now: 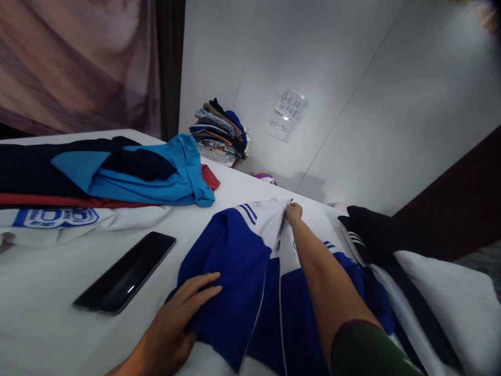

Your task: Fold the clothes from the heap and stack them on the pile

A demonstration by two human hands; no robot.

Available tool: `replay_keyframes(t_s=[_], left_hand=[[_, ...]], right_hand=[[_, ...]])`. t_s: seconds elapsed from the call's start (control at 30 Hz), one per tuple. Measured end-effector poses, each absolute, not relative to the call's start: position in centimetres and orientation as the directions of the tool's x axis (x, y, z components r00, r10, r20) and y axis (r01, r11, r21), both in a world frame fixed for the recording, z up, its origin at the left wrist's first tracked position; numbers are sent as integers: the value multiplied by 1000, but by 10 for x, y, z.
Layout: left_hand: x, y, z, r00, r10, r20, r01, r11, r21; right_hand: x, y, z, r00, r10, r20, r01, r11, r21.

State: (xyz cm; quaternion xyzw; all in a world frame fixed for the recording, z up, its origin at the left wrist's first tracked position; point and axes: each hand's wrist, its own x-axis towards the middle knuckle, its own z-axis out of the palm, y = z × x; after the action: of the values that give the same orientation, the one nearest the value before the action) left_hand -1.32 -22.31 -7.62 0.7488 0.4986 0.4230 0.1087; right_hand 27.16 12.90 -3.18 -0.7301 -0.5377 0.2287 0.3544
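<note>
A blue and white zip jacket (230, 261) lies spread on the white table in front of me, its front parted and dark stripes on its shoulders. My right hand (294, 212) reaches to its top and pinches the white collar near the zip edge. Flat against the jacket's blue left side rests my left hand (178, 316), fingers stretched out and slightly apart. The thumb side of that hand is partly hidden. A black phone (127, 271) lies on the table to the left of the jacket.
Blue, navy and red clothes (156, 169) lie at the far left, with a white printed garment (58, 222) before them. Black and white garments (395, 245) are heaped at the right. Folded clothes (221, 130) are stacked behind the white table (43, 292), beside the wall with paper notes (290, 106).
</note>
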Motion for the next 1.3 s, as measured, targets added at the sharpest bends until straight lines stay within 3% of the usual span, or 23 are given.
replay_keyframes(t_s=[0.27, 0.57, 0.77, 1.1, 1.3], left_hand=[[-7, -224, -83, 208, 844, 494, 596, -510, 620], [-9, -221, -78, 232, 876, 422, 687, -455, 567], [-7, -216, -67, 221, 871, 439, 711, -452, 538], [11, -221, -42, 30, 924, 380, 706, -289, 647], [17, -224, -39, -157, 937, 312, 607, -158, 779]], right_hand=[[279, 134, -44, 365, 929, 56, 701, -235, -673], [283, 85, -34, 208, 976, -62, 527, -165, -834], [289, 9, -33, 56, 980, -193, 452, -197, -870], [266, -81, -21, -246, 887, -391, 421, -265, -867], [261, -114, -17, -415, 784, -462, 248, -391, -886]])
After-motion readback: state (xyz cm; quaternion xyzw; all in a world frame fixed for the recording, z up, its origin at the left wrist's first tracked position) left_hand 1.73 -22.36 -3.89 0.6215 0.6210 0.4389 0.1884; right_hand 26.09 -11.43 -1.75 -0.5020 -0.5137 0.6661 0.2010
